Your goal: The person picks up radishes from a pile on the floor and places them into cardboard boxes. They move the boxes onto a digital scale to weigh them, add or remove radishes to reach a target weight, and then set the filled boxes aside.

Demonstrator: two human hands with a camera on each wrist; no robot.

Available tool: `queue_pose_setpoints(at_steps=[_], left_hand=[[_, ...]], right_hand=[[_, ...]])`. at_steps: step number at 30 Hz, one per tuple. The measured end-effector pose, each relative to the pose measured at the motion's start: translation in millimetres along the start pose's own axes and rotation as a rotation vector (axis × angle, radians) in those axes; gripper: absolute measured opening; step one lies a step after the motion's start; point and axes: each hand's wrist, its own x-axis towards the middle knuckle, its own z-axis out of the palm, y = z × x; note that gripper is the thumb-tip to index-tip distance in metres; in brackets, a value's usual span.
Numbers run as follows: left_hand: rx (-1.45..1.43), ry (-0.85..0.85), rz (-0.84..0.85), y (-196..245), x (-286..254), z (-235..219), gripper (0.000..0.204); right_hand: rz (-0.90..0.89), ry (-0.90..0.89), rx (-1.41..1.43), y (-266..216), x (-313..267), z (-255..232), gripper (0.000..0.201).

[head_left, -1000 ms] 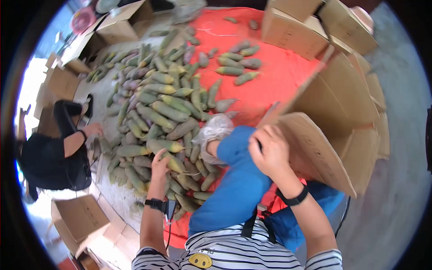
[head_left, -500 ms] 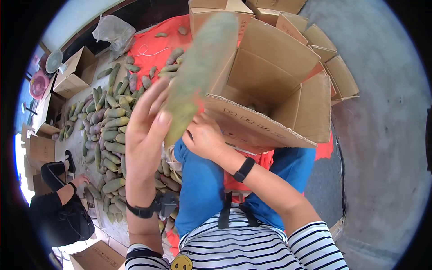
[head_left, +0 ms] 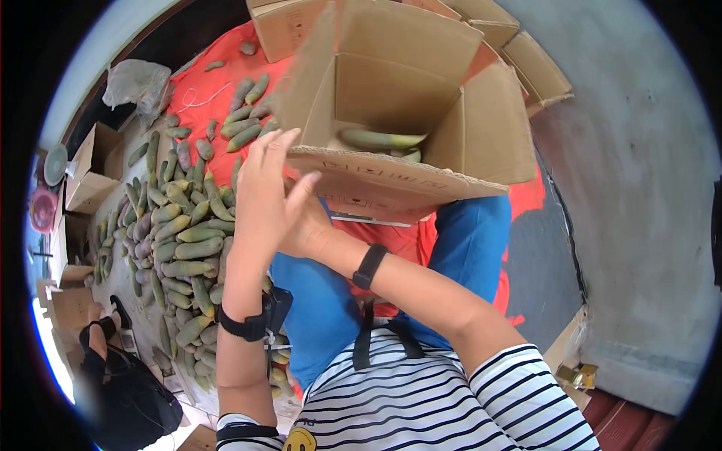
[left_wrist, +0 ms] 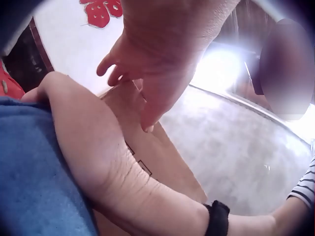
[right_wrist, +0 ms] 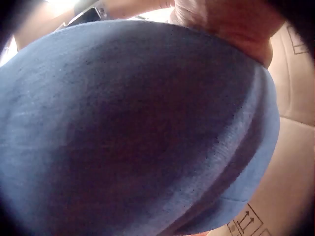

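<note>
My left hand (head_left: 263, 195) is in front of the near left corner of a cardboard box (head_left: 391, 184), its fingers spread and holding nothing. In the left wrist view the same hand (left_wrist: 157, 54) hangs above my right forearm, thumb pointing down beside a box flap. Behind it, my right hand (head_left: 308, 229) rests on my blue-trousered knee (head_left: 316, 293); its fingers are mostly hidden. In the right wrist view that hand (right_wrist: 226, 24) shows at the knee's upper edge. A long green radish (head_left: 380, 140) lies inside the box, with part of another radish (head_left: 411, 155) beside it.
To the left spreads a large heap of radishes (head_left: 192, 248). A smaller group of radishes (head_left: 244, 128) lies on red sheeting (head_left: 214, 83). More cartons (head_left: 530, 68) stand behind the box. A person in black (head_left: 135, 398) sits at the lower left.
My left hand lifted a green radish from the heap, carried it up toward the box and let it go; one now lies inside. The head view has swung toward the box.
</note>
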Motion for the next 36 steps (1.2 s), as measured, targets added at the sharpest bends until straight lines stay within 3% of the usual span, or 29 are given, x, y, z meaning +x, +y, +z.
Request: queue_pose_setpoints(at_steps=[2, 3, 5, 12, 14, 15, 16, 18, 20, 21, 23, 26, 29, 32, 35, 36], left_hand=[[-0.046, 0.048, -0.006, -11.3, 2.3, 9.3, 0.052], [-0.047, 0.036, 0.004, -12.8, 3.4, 10.1, 0.052], [-0.058, 0.044, 0.014, -13.0, 2.7, 10.2, 0.045], [-0.066, 0.064, -0.002, -10.6, -1.5, 12.4, 0.042], [-0.099, 0.092, -0.002, -11.8, -2.1, 16.4, 0.041], [-0.107, 0.102, -0.008, -12.3, -2.5, 17.6, 0.04], [-0.114, 0.113, -0.015, -12.3, -4.0, 18.5, 0.039], [-0.115, 0.119, -0.037, -16.4, -5.0, 22.0, 0.037], [-0.119, 0.123, -0.054, -17.4, -5.6, 26.1, 0.035], [-0.143, 0.15, -0.056, -16.7, -5.7, 27.7, 0.037], [-0.165, 0.174, -0.053, -16.0, -6.9, 32.5, 0.04], [-0.266, 0.285, -0.082, -19.1, -12.8, 40.1, 0.044], [-0.285, 0.301, -0.073, -22.8, -18.8, 38.5, 0.047], [-0.289, 0.292, -0.087, -21.0, -23.8, 38.1, 0.047], [-0.204, 0.279, 0.006, -24.3, -25.7, 40.3, 0.046], [-0.198, 0.294, 0.022, -21.5, -25.1, 40.7, 0.045]], right_hand=[[0.237, -0.448, -0.116, -5.6, 2.1, -13.6, 0.049], [0.247, -0.436, -0.112, 0.3, -5.8, -9.4, 0.049], [0.0, 0.017, -0.11, 15.3, -27.9, 7.7, 0.047], [0.159, 0.091, -0.032, 7.2, -86.8, -17.2, 0.057], [0.612, -0.16, 0.158, 17.9, -111.8, -36.5, 0.069], [0.552, -0.064, 0.1, 46.1, -136.1, -35.7, 0.066], [0.607, 0.01, 0.069, 65.2, -152.6, -47.3, 0.062], [1.117, 0.104, 0.268, 129.9, -183.4, -65.8, 0.05], [1.131, 0.472, 0.448, 127.5, -188.9, -108.1, 0.044], [1.215, 0.565, 0.273, 205.3, -221.6, -94.8, 0.042], [1.097, 0.546, 0.176, 215.3, -215.8, -103.4, 0.033], [0.962, 0.471, 0.324, 159.0, -167.1, -132.0, 0.026], [1.003, 0.387, 0.195, 238.7, -183.4, -121.0, 0.022], [0.981, 0.373, 0.207, 213.7, -165.5, -137.4, 0.02], [0.943, 0.495, 0.09, 283.4, -180.8, -119.2, 0.02], [0.984, 0.492, 0.085, 277.2, -177.2, -122.8, 0.02]])
